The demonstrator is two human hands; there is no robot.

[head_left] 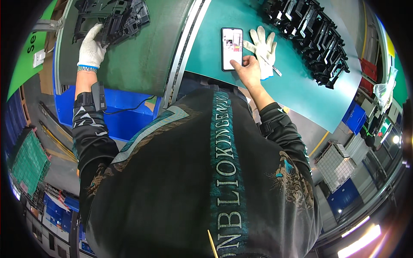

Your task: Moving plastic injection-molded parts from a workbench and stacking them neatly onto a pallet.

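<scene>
My left hand [91,49], in a white knit glove with a blue cuff, is at the near edge of a black plastic part [124,23] on the dark green belt. Its index finger and thumb reach over the part's frame; the other fingers are mostly hidden. My right hand [248,71] is bare. Its thumb lies on the lit screen of a smartphone [232,38], and its curled fingers are at the phone's right edge. Just beyond that hand, an empty white glove [263,49] lies flat on the teal table [206,47], with a small pen-like tool [277,71] beside its cuff.
Several black plastic parts [309,43] stand in a long row on the table's right side. A metal rail [180,56] divides belt and table. Beneath the belt is a blue bin [129,122], with a black cable [129,109] hanging near my left wrist.
</scene>
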